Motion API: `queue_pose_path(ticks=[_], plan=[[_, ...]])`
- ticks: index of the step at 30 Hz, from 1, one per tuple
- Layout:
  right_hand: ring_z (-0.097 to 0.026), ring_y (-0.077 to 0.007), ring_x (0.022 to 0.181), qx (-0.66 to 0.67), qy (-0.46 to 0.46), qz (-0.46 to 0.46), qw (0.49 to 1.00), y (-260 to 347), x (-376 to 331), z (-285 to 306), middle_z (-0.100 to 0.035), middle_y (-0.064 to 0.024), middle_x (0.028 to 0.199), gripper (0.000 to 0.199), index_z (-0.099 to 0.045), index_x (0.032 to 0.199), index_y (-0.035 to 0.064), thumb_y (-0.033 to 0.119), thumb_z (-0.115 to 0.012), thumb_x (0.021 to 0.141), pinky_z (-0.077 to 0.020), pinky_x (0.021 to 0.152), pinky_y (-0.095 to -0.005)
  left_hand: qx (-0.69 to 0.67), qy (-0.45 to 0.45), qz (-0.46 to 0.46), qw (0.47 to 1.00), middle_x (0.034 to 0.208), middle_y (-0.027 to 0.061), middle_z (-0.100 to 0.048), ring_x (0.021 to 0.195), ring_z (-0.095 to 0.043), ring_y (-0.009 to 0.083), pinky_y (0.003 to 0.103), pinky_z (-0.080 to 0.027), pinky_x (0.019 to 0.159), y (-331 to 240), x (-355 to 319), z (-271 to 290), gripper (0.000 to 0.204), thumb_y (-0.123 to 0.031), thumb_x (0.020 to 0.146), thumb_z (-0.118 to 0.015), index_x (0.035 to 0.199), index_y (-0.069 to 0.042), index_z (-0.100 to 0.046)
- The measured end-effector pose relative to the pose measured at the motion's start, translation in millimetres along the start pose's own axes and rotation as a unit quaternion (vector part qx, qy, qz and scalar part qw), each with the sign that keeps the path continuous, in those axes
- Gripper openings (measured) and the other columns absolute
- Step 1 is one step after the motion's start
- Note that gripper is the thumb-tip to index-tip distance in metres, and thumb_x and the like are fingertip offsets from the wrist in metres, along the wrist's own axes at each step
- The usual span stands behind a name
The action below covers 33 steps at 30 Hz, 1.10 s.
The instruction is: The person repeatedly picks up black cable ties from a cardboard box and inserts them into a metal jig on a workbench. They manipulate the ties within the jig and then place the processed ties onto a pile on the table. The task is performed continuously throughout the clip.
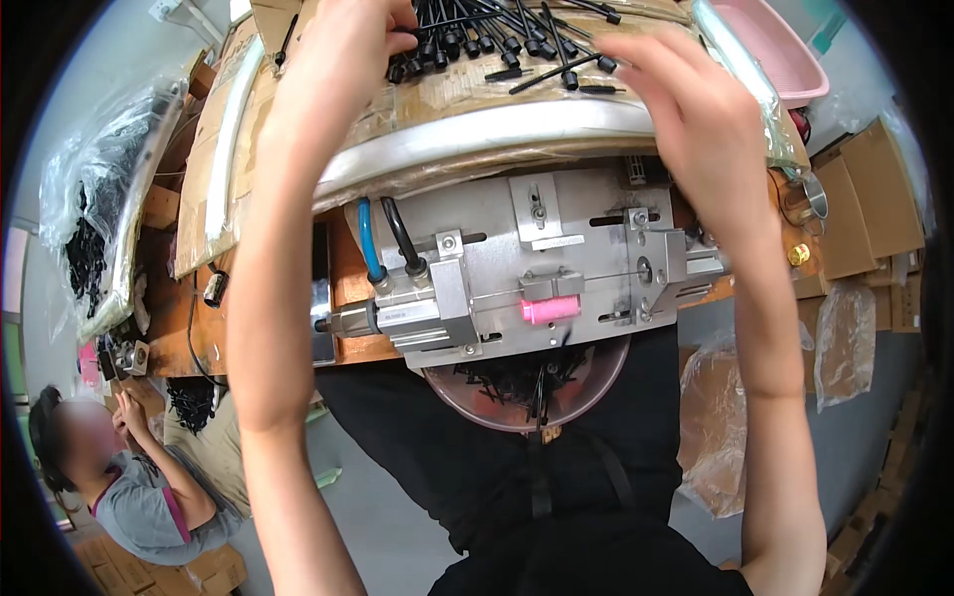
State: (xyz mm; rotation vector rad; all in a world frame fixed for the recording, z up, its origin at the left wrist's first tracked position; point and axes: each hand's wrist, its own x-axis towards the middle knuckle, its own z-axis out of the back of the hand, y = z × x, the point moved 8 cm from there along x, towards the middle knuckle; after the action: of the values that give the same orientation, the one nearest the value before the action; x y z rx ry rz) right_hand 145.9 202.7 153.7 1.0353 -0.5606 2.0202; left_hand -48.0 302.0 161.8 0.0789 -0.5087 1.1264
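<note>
A pile of thin black wands with thick cap ends point(467, 40), rather like mascara wands, lies on the cardboard-covered surface at the far side. My left hand point(373, 40) is at the pile's left, fingers closed and partly cut off by the top edge; what it holds is unclear. My right hand point(701, 109) pinches the capped end of a black wand point(556, 74), which slants down to the left. Two short dark brush-like pieces point(601, 89) lie near it. Below my hands stands a metal fixture point(497, 228) with a bright pink piece point(551, 310) at its front.
Blue and black hoses point(370, 238) enter the fixture's left side. A white padded strip point(487, 129) edges the cardboard. Below sits a pinkish bowl point(442, 397) of black pieces. A pink tub point(770, 45) is far right, a metal cup point(810, 199) nearer. Another person point(149, 487) works at lower left.
</note>
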Motion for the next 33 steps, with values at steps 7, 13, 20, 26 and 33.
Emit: queue_pose_path(ticks=[7,13,20,26,33], plan=[[-0.061,-0.0295,0.087,0.014,0.124,0.061,0.99,-30,42,-36,-0.061,-0.0104,0.085,0.014,-0.066,0.092,0.0035,0.003,-0.065,0.078,-0.0493,0.076,-0.0374,-0.426,0.063,0.111,0.896,0.098,0.003,-0.07,0.072,-0.058,0.01,0.022,-0.049,0.069,79,58,51,0.024,-0.021,0.094,-0.066,0.113,-0.007,-0.069],[-0.058,-0.0128,0.07,0.261,0.093,-0.211,0.937,-54,39,-17,-0.063,-0.004,0.08,0.013,-0.062,0.105,0.0034,0.009,-0.059,0.094,-0.0485,0.065,-0.0269,-0.233,-0.13,0.024,0.964,0.109,0.0075,-0.067,0.099,-0.061,0.0143,0.028,-0.047,0.087,50,-30,103,0.032,-0.018,0.093,-0.066,0.122,-0.003,-0.064],[-0.062,-0.011,0.075,0.563,0.025,-0.334,0.756,-57,-26,18,-0.065,-0.0045,0.085,0.02,-0.064,0.111,0.0031,0.015,-0.062,0.096,-0.0497,0.064,-0.0231,-0.066,-0.023,-0.037,0.997,0.094,0.0089,-0.055,0.077,-0.053,0.0199,0.031,-0.046,0.072,-124,-226,-33,0.06,0.001,0.078,-0.063,0.136,0.009,-0.049],[-0.058,-0.0117,0.086,0.529,0.003,-0.313,0.789,-56,-62,46,-0.063,-0.0119,0.105,0.026,-0.057,0.123,-0.0033,0.011,-0.055,0.101,-0.046,0.073,-0.0222,-0.019,0.048,0.006,0.999,0.095,0.0081,-0.052,0.085,-0.051,0.0226,0.034,-0.045,0.077,-145,-235,-80,0.063,0.0,0.077,-0.066,0.137,0.006,-0.047],[-0.059,-0.0115,0.08,0.36,-0.042,-0.286,0.887,3,-79,65,-0.066,-0.0122,0.097,0.021,-0.058,0.109,-0.004,-0.005,-0.063,0.089,-0.0483,0.07,-0.0224,-0.035,0.055,-0.021,0.998,0.096,0.0091,-0.052,0.085,-0.051,0.0228,0.033,-0.047,0.079,-142,-229,-84,0.063,0.001,0.077,-0.063,0.138,0.007,-0.046]])
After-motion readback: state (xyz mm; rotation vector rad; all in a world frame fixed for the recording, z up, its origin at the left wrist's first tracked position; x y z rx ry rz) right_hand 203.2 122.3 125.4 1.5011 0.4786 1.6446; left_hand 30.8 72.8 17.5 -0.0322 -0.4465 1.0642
